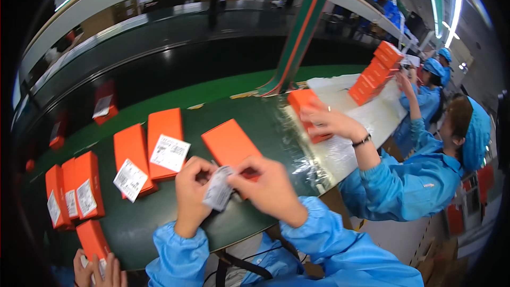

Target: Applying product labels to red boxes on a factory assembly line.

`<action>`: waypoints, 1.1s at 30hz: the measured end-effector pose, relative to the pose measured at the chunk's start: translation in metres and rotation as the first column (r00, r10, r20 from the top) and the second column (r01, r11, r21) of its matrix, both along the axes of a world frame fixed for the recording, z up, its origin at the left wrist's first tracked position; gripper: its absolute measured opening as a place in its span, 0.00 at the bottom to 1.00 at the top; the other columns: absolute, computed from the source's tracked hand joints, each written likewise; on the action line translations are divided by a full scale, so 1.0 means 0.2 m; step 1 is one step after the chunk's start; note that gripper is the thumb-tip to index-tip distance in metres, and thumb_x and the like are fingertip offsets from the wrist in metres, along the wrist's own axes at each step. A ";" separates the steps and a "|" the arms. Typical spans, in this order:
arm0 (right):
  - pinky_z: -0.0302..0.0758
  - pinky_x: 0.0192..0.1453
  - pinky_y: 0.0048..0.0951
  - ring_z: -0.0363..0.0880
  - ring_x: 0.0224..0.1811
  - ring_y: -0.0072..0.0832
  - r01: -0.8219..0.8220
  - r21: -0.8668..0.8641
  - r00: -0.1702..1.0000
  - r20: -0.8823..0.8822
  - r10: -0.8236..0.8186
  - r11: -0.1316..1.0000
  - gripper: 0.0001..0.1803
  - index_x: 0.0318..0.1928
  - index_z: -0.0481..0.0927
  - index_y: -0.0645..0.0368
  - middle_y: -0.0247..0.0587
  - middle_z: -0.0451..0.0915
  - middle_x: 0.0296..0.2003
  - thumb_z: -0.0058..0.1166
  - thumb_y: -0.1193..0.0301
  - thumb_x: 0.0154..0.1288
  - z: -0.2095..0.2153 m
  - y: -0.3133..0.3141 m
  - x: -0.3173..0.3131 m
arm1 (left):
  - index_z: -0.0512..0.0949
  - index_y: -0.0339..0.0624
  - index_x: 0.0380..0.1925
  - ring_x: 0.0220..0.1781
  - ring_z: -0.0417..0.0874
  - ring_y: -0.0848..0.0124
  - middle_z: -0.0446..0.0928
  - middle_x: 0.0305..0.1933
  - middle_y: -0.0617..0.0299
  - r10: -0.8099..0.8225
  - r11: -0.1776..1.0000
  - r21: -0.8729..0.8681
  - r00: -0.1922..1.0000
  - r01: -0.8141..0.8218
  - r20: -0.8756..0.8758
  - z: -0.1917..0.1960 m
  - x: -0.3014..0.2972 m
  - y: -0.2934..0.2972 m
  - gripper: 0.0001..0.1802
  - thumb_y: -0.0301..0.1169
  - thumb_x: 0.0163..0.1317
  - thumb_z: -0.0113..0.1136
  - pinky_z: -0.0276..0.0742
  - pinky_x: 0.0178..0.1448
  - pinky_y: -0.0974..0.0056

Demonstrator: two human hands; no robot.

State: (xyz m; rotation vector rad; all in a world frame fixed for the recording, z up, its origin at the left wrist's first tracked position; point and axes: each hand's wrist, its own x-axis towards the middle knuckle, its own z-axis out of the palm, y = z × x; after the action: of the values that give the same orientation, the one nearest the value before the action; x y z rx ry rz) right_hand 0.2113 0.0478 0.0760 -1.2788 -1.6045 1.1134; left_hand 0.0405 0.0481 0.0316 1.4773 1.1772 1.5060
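Observation:
Between my two hands is a white printed label (218, 188), slightly curled and blurred. My left hand (192, 196) pinches its left side, and the fingers of my right hand (268, 183) close on its upper right part. Just beyond them lies an orange box (231, 141) with no label on its visible top. To the left, two orange boxes, one (166, 127) nearer my hands and another (131, 146) beside it, each have a white label hanging partly over the edge.
Several labelled orange boxes (87, 183) stand at the left of the green table (196, 111). A co-worker's hands (98, 271) touch a box at lower left. On the right, another co-worker's hand (334, 122) reaches over an orange box (305, 101). Behind runs a dark conveyor (212, 53) and a green post (300, 32).

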 end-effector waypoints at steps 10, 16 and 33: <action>0.73 0.31 0.16 0.81 0.28 0.16 0.116 -0.259 0.978 -0.137 -0.155 0.959 0.06 0.36 0.80 0.63 0.38 0.86 0.30 0.65 0.77 0.63 0.04 0.15 0.38 | 0.69 0.45 0.29 0.30 0.72 0.80 0.75 0.31 0.68 0.241 0.960 -0.076 0.662 -0.268 0.710 0.12 -0.30 -0.01 0.06 0.24 0.66 0.54 0.68 0.36 0.72; 0.75 0.34 0.17 0.80 0.29 0.15 0.026 -0.260 0.997 -0.064 -0.044 0.965 0.07 0.35 0.80 0.64 0.34 0.84 0.28 0.66 0.77 0.61 -0.08 0.22 0.29 | 0.68 0.48 0.29 0.32 0.76 0.77 0.76 0.32 0.65 0.201 0.978 -0.114 0.629 -0.177 0.751 0.13 -0.30 -0.01 0.08 0.26 0.67 0.54 0.70 0.33 0.68; 0.74 0.33 0.18 0.78 0.28 0.15 0.035 -0.260 0.998 -0.035 -0.046 0.965 0.08 0.34 0.81 0.66 0.35 0.84 0.28 0.67 0.75 0.60 -0.10 0.22 0.26 | 0.72 0.45 0.38 0.30 0.76 0.74 0.77 0.37 0.63 0.281 0.956 -0.260 0.673 -0.134 0.684 0.13 -0.22 -0.05 0.05 0.25 0.64 0.57 0.70 0.28 0.70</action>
State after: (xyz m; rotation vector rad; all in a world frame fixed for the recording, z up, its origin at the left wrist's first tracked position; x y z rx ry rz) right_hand 0.2627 0.0911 0.0559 -1.4405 -1.4297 1.3491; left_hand -0.0036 0.0371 0.0583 0.5077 0.9653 1.8229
